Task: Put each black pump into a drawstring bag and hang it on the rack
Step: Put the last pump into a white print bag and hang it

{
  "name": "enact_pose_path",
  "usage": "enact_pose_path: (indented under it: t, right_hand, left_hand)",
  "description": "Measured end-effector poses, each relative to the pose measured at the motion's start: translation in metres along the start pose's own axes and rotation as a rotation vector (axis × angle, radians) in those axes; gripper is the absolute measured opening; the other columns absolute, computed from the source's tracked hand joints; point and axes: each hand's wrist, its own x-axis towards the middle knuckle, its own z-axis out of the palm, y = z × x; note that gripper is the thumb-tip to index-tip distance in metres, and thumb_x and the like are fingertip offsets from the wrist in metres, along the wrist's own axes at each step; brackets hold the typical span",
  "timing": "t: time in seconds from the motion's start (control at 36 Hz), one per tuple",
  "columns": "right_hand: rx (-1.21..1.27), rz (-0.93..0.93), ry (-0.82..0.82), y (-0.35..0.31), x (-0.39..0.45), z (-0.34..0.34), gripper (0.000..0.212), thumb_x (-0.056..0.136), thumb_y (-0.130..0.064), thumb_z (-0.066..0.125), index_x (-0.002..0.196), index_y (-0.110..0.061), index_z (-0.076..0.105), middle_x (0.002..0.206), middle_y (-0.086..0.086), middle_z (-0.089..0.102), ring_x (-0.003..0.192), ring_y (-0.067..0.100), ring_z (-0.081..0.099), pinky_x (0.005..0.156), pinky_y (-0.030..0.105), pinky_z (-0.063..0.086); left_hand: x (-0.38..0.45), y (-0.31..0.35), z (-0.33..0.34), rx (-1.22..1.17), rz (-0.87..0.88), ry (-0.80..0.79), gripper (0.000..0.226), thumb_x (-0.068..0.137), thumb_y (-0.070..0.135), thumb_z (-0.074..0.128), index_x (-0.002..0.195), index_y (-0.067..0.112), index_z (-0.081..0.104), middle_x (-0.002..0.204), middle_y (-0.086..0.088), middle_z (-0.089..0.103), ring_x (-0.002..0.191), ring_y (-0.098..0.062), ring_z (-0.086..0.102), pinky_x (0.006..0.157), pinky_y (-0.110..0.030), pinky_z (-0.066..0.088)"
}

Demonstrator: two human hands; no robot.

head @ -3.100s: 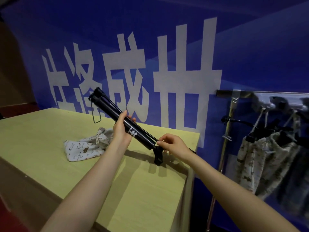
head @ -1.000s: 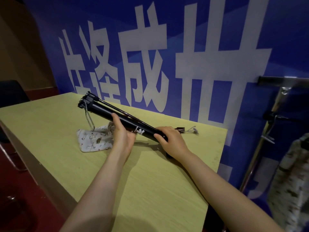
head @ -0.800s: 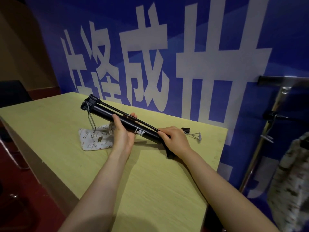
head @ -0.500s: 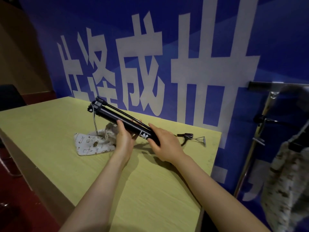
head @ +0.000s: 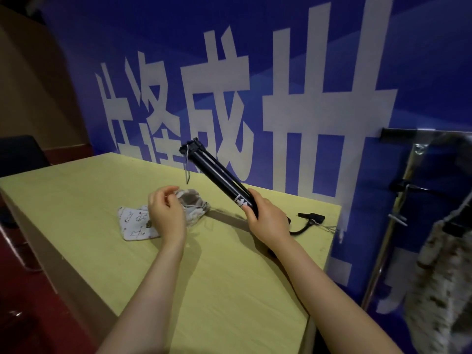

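The right hand [head: 268, 221] gripped the lower end of the black pump [head: 219, 178], which tilted up and away to the left above the table [head: 229, 290]. The left hand [head: 166, 213] hovered with fingers loosely curled, holding nothing, directly over the printed drawstring bag [head: 132, 221] lying on the table. The pump's hose [head: 306, 222] lay just right of the right hand.

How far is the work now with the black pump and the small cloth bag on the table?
Done: patterned fabric bags already hang on the metal rack at right. In hand: the right hand grips the long black tube pump, tilted above the yellow-green table; the left hand is at the white printed drawstring bag, whose mouth looks open. Left: slide the pump in, close the bag, hang it.
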Motion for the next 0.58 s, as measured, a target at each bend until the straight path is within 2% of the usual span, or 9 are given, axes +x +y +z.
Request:
enact_pose_path:
  t: [0.11,0.19,0.22,0.28,0.33,0.42,0.47,0.53,0.58]
  right_hand:
    - [-0.005,0.008,-0.008,0.006,0.001,-0.002,0.055,0.099,-0.05,0.04,0.149,-0.032,0.028,0.121,-0.002,0.062,0.093,0.015,0.062,0.073,0.035,0.057]
    - [-0.001,0.005,-0.016,0.006,0.001,-0.001,0.054,0.099,-0.051,0.04,0.149,-0.032,0.029,0.121,-0.002,0.062,0.094,0.016,0.062,0.074,0.035,0.056]
    - [0.004,0.005,-0.014,0.006,0.001,-0.001,0.054,0.099,-0.051,0.04,0.149,-0.032,0.029,0.121,-0.002,0.062,0.094,0.016,0.062,0.074,0.035,0.056]
    - [0.012,-0.002,-0.011,0.007,0.002,-0.001,0.054,0.099,-0.051,0.04,0.149,-0.033,0.029,0.121,-0.002,0.062,0.094,0.016,0.062,0.073,0.035,0.056]
    - [0.029,-0.019,-0.027,0.009,0.002,-0.003,0.053,0.099,-0.051,0.041,0.148,-0.034,0.03,0.121,-0.003,0.063,0.095,0.015,0.062,0.073,0.033,0.056]
    - [0.081,-0.051,-0.084,0.014,-0.001,-0.008,0.052,0.098,-0.052,0.043,0.147,-0.038,0.032,0.123,-0.008,0.062,0.096,0.01,0.06,0.076,0.029,0.054]
    - [0.105,-0.074,-0.134,0.019,-0.003,-0.014,0.051,0.097,-0.052,0.044,0.146,-0.04,0.033,0.125,-0.009,0.062,0.098,0.008,0.058,0.079,0.027,0.053]
    - [0.101,-0.095,-0.178,0.022,-0.006,-0.022,0.051,0.097,-0.051,0.045,0.146,-0.04,0.034,0.128,-0.011,0.06,0.098,0.005,0.055,0.08,0.024,0.05]
    - [0.113,-0.099,-0.202,0.025,-0.009,-0.03,0.051,0.097,-0.049,0.046,0.146,-0.039,0.035,0.129,-0.011,0.06,0.101,0.006,0.056,0.083,0.025,0.051]
  left_hand:
    - [0.02,-0.001,-0.002,0.125,-0.099,0.081,0.028,0.094,0.018,0.049,0.12,0.014,0.057,0.128,-0.007,0.048,0.113,-0.022,0.047,0.082,-0.031,0.039]
    - [0.04,-0.01,-0.003,0.346,-0.275,-0.099,0.055,0.09,0.04,0.058,0.135,0.01,0.047,0.138,-0.015,0.044,0.124,-0.034,0.044,0.093,-0.043,0.04]
    - [0.045,-0.014,-0.003,0.409,-0.307,-0.2,0.059,0.088,0.045,0.061,0.133,0.008,0.05,0.136,-0.017,0.049,0.12,-0.035,0.049,0.091,-0.043,0.043]
    - [0.051,-0.016,-0.005,0.461,-0.331,-0.388,0.045,0.086,0.046,0.063,0.109,0.008,0.066,0.117,-0.018,0.063,0.102,-0.035,0.06,0.079,-0.04,0.049]
    - [0.056,-0.016,-0.009,0.377,-0.348,-0.41,0.032,0.089,0.041,0.061,0.088,0.009,0.069,0.097,-0.016,0.07,0.087,-0.033,0.064,0.076,-0.04,0.052]
    - [0.066,-0.008,-0.015,0.212,-0.371,-0.374,0.031,0.093,0.035,0.058,0.092,0.007,0.069,0.085,-0.012,0.069,0.082,-0.031,0.065,0.076,-0.041,0.054]
    - [0.07,0.003,-0.018,0.116,-0.376,-0.4,0.025,0.094,0.033,0.059,0.085,0.011,0.066,0.078,-0.008,0.067,0.076,-0.025,0.064,0.067,-0.033,0.053]
    - [0.072,0.017,-0.02,0.062,-0.351,-0.437,0.023,0.095,0.032,0.059,0.084,0.013,0.066,0.077,-0.006,0.068,0.073,-0.021,0.065,0.057,-0.026,0.05]
    - [0.074,0.026,-0.021,0.008,-0.339,-0.462,0.025,0.094,0.036,0.059,0.091,0.012,0.069,0.08,-0.008,0.072,0.074,-0.02,0.068,0.056,-0.025,0.05]
